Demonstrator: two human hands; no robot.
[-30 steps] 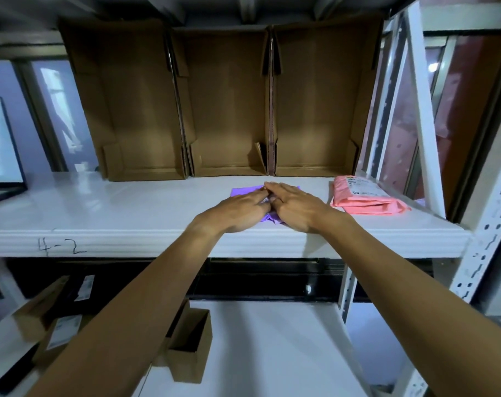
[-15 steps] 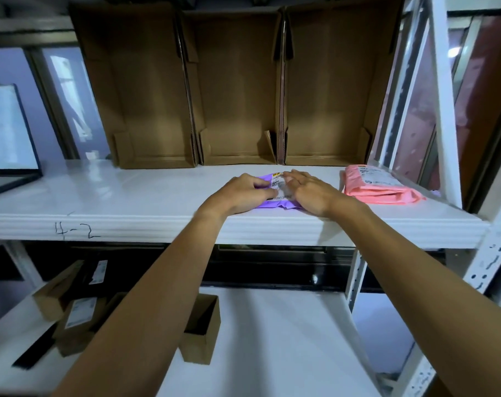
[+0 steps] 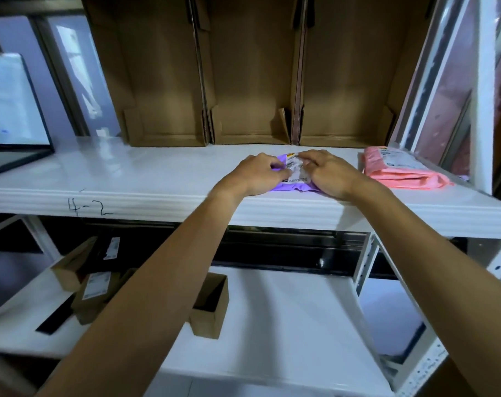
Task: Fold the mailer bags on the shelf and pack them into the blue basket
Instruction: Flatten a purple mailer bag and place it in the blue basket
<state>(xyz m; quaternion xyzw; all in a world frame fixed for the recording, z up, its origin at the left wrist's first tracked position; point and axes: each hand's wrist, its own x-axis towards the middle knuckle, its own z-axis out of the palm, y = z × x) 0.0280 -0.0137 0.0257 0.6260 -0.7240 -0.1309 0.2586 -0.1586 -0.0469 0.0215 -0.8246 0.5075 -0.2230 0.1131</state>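
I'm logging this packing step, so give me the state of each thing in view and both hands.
purple mailer bag: folded small, label up, lying on the shelf.
pink mailer bag: folded, lying apart at the right, untouched.
left hand: pinches the purple mailer bag's left side.
right hand: fingers curled on its right side.
three cardboard boxes: open-fronted, nothing seen inside.
blue basket: not in view.

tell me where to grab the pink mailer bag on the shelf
Probably its near folded edge, coming from the front. The pink mailer bag lies flat in stacked layers on the shelf, with the white post close on its right, so fingers can pinch all layers there.
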